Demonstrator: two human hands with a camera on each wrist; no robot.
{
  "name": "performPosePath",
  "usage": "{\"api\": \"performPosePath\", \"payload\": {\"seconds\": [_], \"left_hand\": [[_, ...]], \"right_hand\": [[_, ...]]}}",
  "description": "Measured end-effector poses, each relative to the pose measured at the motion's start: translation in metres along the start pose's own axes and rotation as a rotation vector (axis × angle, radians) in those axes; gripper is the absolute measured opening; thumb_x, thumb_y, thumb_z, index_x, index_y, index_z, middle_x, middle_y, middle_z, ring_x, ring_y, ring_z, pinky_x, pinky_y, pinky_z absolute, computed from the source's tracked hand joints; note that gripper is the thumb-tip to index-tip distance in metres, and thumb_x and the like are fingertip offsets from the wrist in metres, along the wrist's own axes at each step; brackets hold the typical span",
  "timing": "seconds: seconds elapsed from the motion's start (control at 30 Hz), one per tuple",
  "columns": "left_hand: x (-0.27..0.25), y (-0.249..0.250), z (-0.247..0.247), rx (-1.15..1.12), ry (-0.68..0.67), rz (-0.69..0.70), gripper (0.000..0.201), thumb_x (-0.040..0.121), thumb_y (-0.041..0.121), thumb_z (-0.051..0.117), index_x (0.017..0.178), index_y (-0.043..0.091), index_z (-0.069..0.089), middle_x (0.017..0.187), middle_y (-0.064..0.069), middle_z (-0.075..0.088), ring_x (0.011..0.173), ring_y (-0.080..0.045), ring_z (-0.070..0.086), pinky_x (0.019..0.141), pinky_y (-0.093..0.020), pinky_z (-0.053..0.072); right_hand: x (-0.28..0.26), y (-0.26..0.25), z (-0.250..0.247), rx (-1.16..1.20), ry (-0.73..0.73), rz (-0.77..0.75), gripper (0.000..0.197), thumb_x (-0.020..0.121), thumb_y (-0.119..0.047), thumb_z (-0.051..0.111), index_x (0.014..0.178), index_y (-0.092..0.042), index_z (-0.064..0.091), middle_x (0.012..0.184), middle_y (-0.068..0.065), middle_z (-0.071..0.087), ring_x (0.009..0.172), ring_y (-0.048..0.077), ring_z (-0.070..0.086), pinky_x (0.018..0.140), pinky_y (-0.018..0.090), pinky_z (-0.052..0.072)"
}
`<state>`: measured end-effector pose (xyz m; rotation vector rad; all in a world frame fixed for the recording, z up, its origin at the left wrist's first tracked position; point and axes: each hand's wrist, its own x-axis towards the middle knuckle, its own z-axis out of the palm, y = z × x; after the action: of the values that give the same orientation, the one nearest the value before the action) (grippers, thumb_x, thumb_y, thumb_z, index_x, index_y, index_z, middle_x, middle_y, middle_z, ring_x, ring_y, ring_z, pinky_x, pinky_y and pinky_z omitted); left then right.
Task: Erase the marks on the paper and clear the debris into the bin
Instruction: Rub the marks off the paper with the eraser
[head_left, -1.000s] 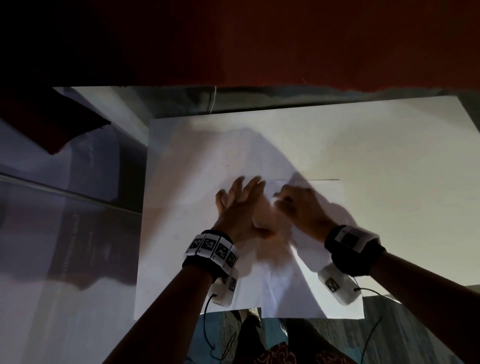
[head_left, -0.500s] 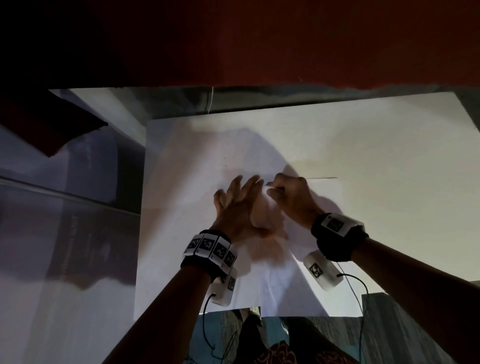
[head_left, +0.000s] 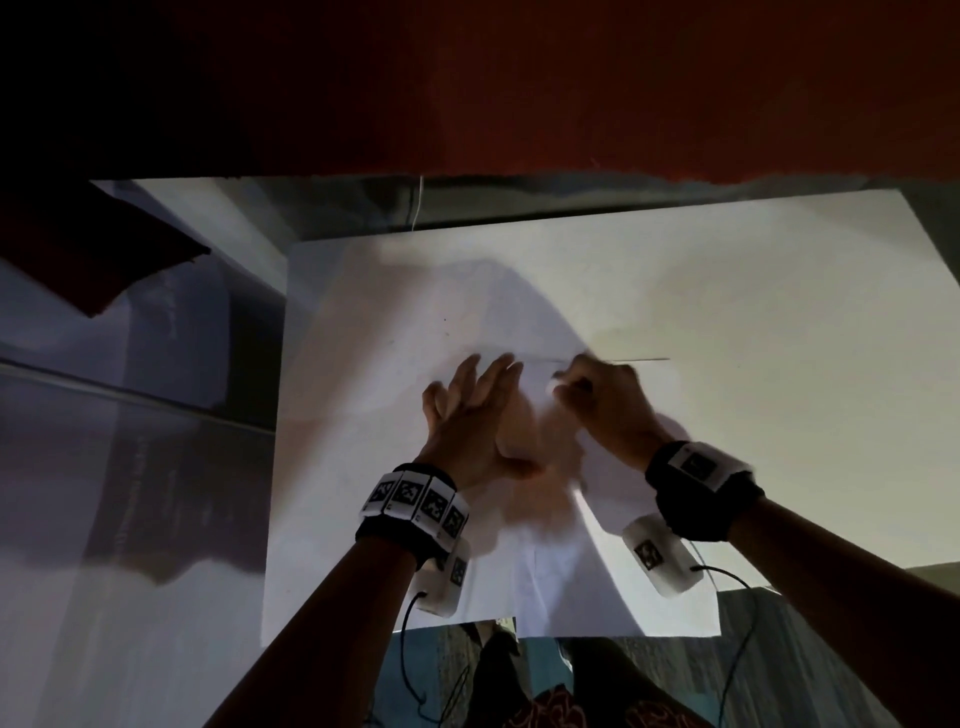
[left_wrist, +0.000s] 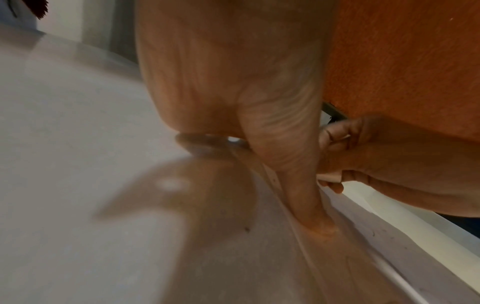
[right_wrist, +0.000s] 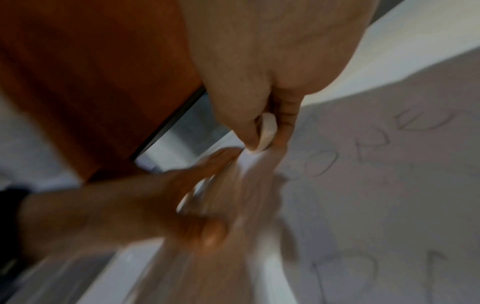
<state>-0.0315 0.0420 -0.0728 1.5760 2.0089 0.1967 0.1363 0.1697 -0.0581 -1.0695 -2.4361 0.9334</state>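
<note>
A white sheet of paper (head_left: 675, 582) lies on a larger white board (head_left: 753, 291). Faint pencil letters (right_wrist: 376, 144) show on the paper in the right wrist view. My left hand (head_left: 467, 415) lies flat with straight fingers and presses the paper down, its thumb (left_wrist: 306, 195) on the sheet. My right hand (head_left: 602, 395) pinches a small white eraser (right_wrist: 267, 131) between thumb and fingers, its tip on the paper near the sheet's top edge, just right of the left hand. The eraser (left_wrist: 330, 176) also shows in the left wrist view. No bin is in view.
An orange-red wall (head_left: 571, 78) runs behind the table. A glossy grey tabletop (head_left: 130, 519) spreads to the left, with a dark red object (head_left: 93, 260) at the far left. Wrist cables (head_left: 410, 660) hang at the near edge, above a person's patterned clothing (head_left: 561, 701).
My right hand with the eraser has rubbed back and forth: it slid left toward the left hand, then slightly right and up. The left hand has stayed pressed on the paper.
</note>
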Motion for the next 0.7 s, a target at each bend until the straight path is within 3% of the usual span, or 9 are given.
{"api": "performPosePath", "payload": {"seconds": [0.07, 0.17, 0.27, 0.37, 0.47, 0.57, 0.63, 0.7], "left_hand": [[-0.002, 0.000, 0.000, 0.015, 0.003, 0.003, 0.132, 0.065, 0.077, 0.077, 0.162, 0.036, -0.003, 0.167, 0.023, -0.019, 0.151, -0.010, -0.029, 0.115, -0.047, -0.005], [0.001, 0.002, -0.001, 0.007, 0.005, -0.005, 0.133, 0.062, 0.074, 0.078, 0.161, 0.036, -0.002, 0.166, 0.024, -0.018, 0.152, -0.012, -0.026, 0.116, -0.050, 0.003], [-0.001, 0.004, -0.002, 0.008, 0.004, -0.020, 0.132, 0.062, 0.076, 0.077, 0.161, 0.038, -0.001, 0.165, 0.026, -0.019, 0.152, -0.010, -0.026, 0.117, -0.050, 0.001], [-0.002, 0.008, -0.004, 0.037, -0.017, -0.023, 0.132, 0.065, 0.072, 0.080, 0.162, 0.033, 0.000, 0.165, 0.024, -0.020, 0.152, -0.012, -0.025, 0.118, -0.050, 0.001], [0.001, 0.017, -0.009, 0.092, -0.011, -0.012, 0.130, 0.065, 0.063, 0.084, 0.161, 0.025, 0.006, 0.166, 0.015, -0.012, 0.153, -0.022, -0.015, 0.114, -0.055, 0.015], [0.007, 0.034, -0.012, 0.064, 0.043, 0.048, 0.112, 0.072, 0.053, 0.083, 0.158, 0.032, 0.016, 0.167, 0.012, -0.002, 0.152, -0.022, -0.005, 0.112, -0.055, 0.022], [0.011, 0.039, -0.008, 0.041, 0.061, 0.078, 0.101, 0.081, 0.055, 0.077, 0.160, 0.035, 0.018, 0.169, 0.013, -0.001, 0.151, -0.017, -0.003, 0.116, -0.052, 0.019], [0.012, 0.036, -0.001, 0.036, 0.084, 0.088, 0.103, 0.081, 0.065, 0.072, 0.162, 0.035, 0.017, 0.170, 0.017, -0.004, 0.151, -0.013, -0.004, 0.118, -0.050, 0.015]], "right_hand": [[-0.006, -0.002, -0.003, -0.007, 0.037, 0.047, 0.013, 0.086, -0.014, 0.068, 0.075, -0.013, 0.061, 0.070, 0.000, 0.067, 0.067, 0.020, 0.062, 0.061, 0.026, 0.037], [-0.030, -0.014, 0.005, 0.043, -0.113, -0.074, 0.025, 0.086, -0.010, 0.069, 0.069, -0.019, 0.053, 0.065, -0.004, 0.063, 0.058, 0.010, 0.056, 0.057, 0.022, 0.038], [-0.019, 0.007, -0.010, -0.003, 0.021, 0.035, 0.004, 0.086, -0.013, 0.070, 0.082, -0.014, 0.068, 0.076, 0.000, 0.071, 0.069, 0.015, 0.064, 0.064, 0.027, 0.045], [-0.016, 0.014, -0.016, 0.004, 0.079, 0.084, 0.004, 0.086, -0.011, 0.068, 0.089, -0.014, 0.069, 0.074, -0.003, 0.068, 0.068, 0.012, 0.061, 0.063, 0.010, 0.037], [-0.020, 0.009, -0.012, 0.015, 0.075, 0.084, 0.005, 0.085, -0.011, 0.069, 0.085, -0.014, 0.066, 0.066, -0.009, 0.061, 0.068, 0.006, 0.056, 0.061, 0.001, 0.032], [-0.019, 0.009, -0.013, 0.051, 0.076, 0.106, 0.004, 0.087, -0.012, 0.068, 0.086, -0.012, 0.064, 0.066, -0.014, 0.058, 0.065, -0.005, 0.053, 0.061, 0.001, 0.033], [-0.019, 0.009, -0.014, 0.047, 0.062, 0.121, 0.006, 0.088, -0.016, 0.066, 0.086, -0.012, 0.062, 0.067, -0.010, 0.060, 0.064, 0.001, 0.054, 0.060, 0.005, 0.035], [-0.017, 0.009, -0.013, 0.013, 0.021, 0.140, 0.011, 0.088, -0.022, 0.066, 0.085, -0.014, 0.060, 0.070, -0.005, 0.063, 0.065, 0.013, 0.055, 0.061, 0.018, 0.040]]}}
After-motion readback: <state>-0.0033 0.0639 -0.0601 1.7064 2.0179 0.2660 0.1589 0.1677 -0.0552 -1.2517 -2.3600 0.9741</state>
